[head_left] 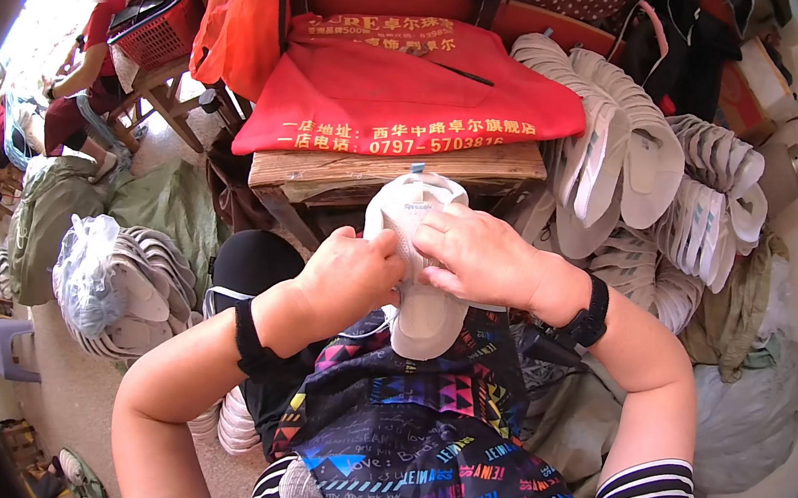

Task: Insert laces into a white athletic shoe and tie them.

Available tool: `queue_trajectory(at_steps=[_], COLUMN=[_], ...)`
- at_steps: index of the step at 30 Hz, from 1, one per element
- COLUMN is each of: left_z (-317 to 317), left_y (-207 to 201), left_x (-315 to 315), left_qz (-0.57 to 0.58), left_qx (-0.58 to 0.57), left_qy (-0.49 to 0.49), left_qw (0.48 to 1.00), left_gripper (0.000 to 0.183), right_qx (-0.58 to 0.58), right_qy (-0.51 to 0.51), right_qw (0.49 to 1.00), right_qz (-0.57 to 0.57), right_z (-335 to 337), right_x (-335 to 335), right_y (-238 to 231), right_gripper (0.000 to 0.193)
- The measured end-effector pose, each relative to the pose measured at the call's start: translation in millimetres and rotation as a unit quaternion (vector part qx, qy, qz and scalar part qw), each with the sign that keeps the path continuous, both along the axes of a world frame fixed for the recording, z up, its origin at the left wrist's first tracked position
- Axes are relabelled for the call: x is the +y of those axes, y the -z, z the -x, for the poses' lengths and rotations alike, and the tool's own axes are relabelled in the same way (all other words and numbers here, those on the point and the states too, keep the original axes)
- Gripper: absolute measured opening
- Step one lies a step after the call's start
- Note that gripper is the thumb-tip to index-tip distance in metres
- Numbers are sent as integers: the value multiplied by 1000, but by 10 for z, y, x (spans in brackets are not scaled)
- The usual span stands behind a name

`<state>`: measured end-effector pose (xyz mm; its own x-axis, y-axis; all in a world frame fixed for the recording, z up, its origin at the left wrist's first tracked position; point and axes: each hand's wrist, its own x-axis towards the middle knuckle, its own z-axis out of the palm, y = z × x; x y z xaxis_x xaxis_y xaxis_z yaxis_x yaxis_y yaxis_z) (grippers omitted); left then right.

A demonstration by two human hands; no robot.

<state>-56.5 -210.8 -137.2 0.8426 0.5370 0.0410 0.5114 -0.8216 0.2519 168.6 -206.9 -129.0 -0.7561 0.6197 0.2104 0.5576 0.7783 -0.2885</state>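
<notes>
Above my lap, at the front edge of a wooden bench, I hold a white shoe upper [427, 325] with its rounded end toward me. My left hand [353, 271] grips its left side, thumb and fingers closed at the edge. My right hand [484, 256] is closed over the middle and right side, fingers bent onto the surface. Small blue print and a pale blue tab show at the far end. Whatever lies beneath my fingertips is hidden. Each wrist carries a black band.
A red cloth bag [407, 93] covers the wooden bench [314, 176], with a thin dark tool on it. Stacked white shoe uppers [649, 169] lean at right; another bundle [144, 284] sits on the floor at left. A person [97, 47] sits at far left, near a purple stool [0, 341].
</notes>
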Motion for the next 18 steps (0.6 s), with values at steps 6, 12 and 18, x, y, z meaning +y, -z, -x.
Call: queue_trajectory(at_steps=[6, 12, 18], left_z=[-33, -49, -39], left_y=[-27, 42, 5], left_x=[58, 135, 114], left_qz=[10, 13, 60], left_qx=[-6, -31, -74], left_qy=[9, 38, 7], left_qw=[1000, 999, 995], left_gripper=[23, 22, 19], right_qx=[-4, 52, 17], right_qy=[13, 4, 14], right_qw=[997, 997, 995], right_qz=[72, 50, 98], right_z=[-29, -56, -82], right_x=[-3, 14, 7], right_y=[-80, -12, -78], right_gripper=[43, 23, 36])
